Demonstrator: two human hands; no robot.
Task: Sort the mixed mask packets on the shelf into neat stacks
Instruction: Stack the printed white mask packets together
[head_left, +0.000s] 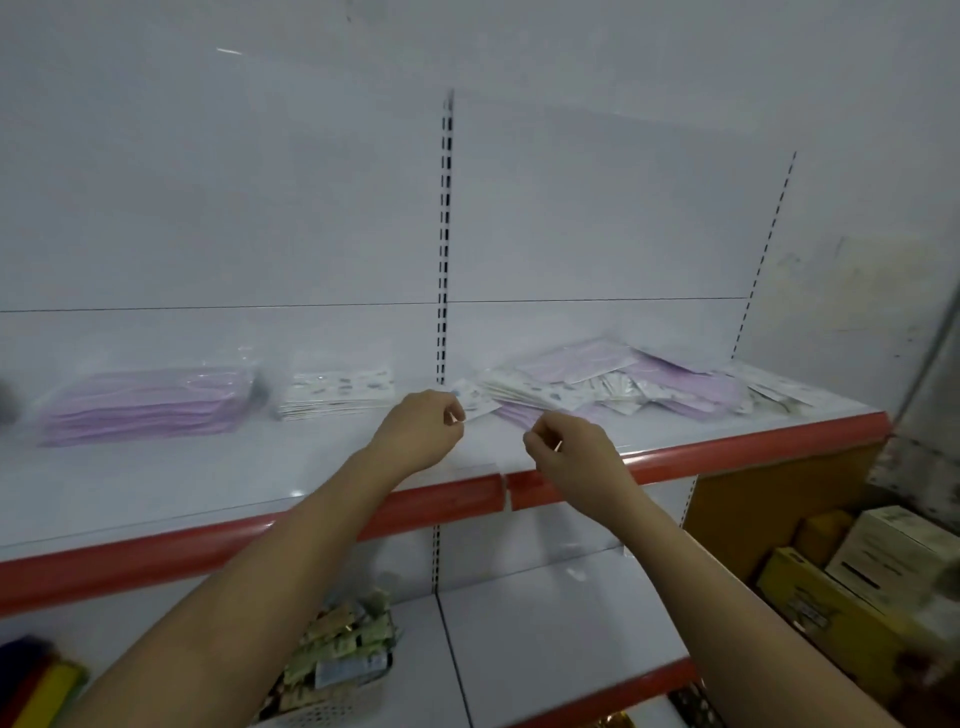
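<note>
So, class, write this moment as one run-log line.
left hand: pinches patterned packet | right hand: curled, grip unclear | purple stack, patterned stack: done | mixed pile: unsorted

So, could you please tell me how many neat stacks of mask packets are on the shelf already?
2: a purple stack at left, a white patterned stack beside it. The mixed pile remains unsorted.

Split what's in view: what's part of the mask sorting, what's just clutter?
Job:
- mixed pile
- purple stack
- white patterned stack
- patterned packet pinched by left hand
- right hand, fingers curled

Lying about:
- basket of sachets, lower shelf
- yellow boxes
</note>
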